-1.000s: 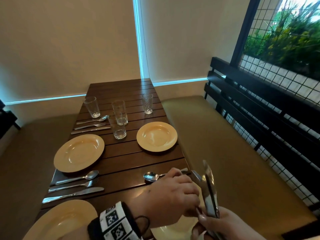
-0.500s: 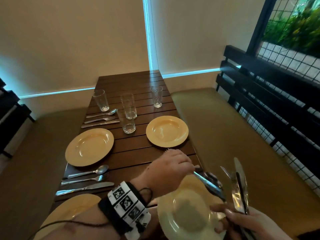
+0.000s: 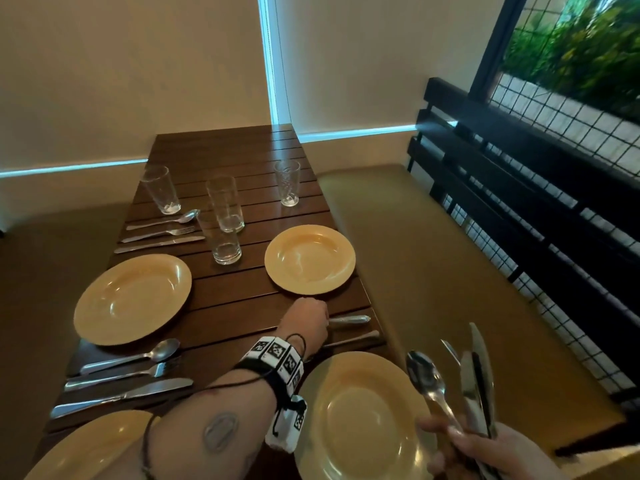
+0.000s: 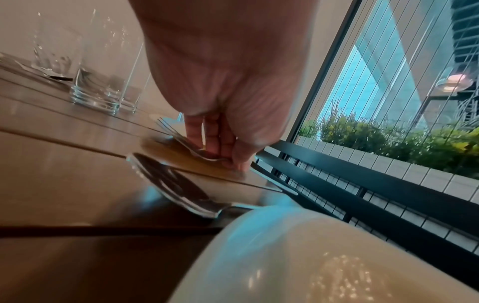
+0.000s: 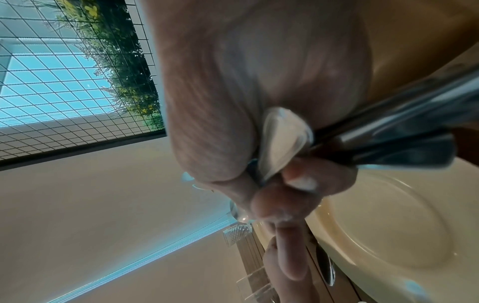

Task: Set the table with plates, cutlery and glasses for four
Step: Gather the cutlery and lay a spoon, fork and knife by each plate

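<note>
Cutlery on the left side of the table point(image 3: 221, 306) is already sorted: two sets of spoon, fork and knife point(image 3: 121, 396), each laid parallel next to a yellow plate point(image 3: 131, 299), so that's the pattern to copy. Four glasses point(image 3: 225, 206) are bunched at the far end and, I'd guess, get handed out later. Moving right, the left hand point(image 3: 308, 322) is down on the wood between the far right plate point(image 3: 310, 259) and the near right plate point(image 3: 360, 417), fingers curled round a fork point(image 4: 178, 137) and pinching its neck; a spoon point(image 4: 171, 186) already lies on the board just nearer. My tip: set the fork flat and parallel to that spoon, keep its handle end level with the spoon's at the table edge, and leave a board free for the knife before letting go. Watch that near plate, it looks like it hangs over the edge. Furthest right, the right hand point(image 3: 491, 452) is wrapped around the spare bundle point(image 3: 474, 386), one spoon, knives and something pointed behind; keep it upright and clear of the plate.
</note>
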The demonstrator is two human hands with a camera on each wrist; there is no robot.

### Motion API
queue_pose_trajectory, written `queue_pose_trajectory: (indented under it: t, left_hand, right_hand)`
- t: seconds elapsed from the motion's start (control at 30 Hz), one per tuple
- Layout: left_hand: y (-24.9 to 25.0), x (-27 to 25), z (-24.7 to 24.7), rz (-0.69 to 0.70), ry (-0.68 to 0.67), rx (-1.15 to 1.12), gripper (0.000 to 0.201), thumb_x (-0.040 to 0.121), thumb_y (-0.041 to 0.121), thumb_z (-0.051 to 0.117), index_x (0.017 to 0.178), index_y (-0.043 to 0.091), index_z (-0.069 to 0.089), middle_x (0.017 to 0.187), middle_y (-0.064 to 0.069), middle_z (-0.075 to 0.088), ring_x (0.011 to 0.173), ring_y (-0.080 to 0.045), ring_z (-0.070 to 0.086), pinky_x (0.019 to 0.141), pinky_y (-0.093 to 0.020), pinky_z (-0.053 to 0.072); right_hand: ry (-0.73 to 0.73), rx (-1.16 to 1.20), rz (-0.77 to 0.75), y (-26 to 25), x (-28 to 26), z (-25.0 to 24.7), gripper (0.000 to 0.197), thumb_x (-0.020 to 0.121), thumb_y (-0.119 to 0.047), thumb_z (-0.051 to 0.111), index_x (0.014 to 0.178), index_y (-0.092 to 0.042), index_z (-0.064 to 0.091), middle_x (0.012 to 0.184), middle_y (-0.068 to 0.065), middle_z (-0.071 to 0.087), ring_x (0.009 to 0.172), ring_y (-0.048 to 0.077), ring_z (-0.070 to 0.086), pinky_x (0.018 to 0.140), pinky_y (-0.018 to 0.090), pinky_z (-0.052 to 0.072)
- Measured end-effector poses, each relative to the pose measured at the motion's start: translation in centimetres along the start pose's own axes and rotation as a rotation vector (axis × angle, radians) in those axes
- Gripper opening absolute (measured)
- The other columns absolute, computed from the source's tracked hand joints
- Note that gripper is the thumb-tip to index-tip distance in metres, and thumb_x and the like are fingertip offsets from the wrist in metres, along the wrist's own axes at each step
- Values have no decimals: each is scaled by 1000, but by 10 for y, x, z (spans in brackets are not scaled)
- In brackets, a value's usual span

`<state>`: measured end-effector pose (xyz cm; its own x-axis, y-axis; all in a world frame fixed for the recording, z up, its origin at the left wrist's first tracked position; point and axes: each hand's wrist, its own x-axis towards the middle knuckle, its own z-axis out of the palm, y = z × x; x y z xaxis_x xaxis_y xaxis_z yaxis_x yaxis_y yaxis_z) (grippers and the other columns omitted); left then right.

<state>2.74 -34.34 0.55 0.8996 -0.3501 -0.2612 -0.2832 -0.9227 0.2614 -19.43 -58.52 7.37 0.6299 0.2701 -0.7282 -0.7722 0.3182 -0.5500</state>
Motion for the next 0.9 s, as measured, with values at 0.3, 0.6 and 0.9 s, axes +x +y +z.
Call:
queue_pose_trajectory:
  t: [0.3,0.6,0.9]
  left_hand:
    - [-3,19,13,-2,-60,90,22,101,19,58,113,12,74,115,-10,74,108,-31,68,91,-42,58]
    - [1,19,18,-10,-62,103,20,100,23,61,107,12,76,108,-9,75,103,-29,70,89,-44,61]
    - [15,-6,-13,2,26,-60,30,98,42,61,112,18,73,109,-2,71,104,-24,66,91,-43,59]
  right_hand:
    - [41,-34,-24,2,1,2,61,61,-6,88,118,5,69,107,40,64,87,43,65,80,45,58]
    - [40,-58,-32,-3,1,16,52,58,-16,88,107,-2,75,100,30,70,72,30,48,74,39,40]
    - [19,-134,-52,-1,4,15,52,58,-21,92,105,-5,76,102,30,71,100,41,40,104,62,30]
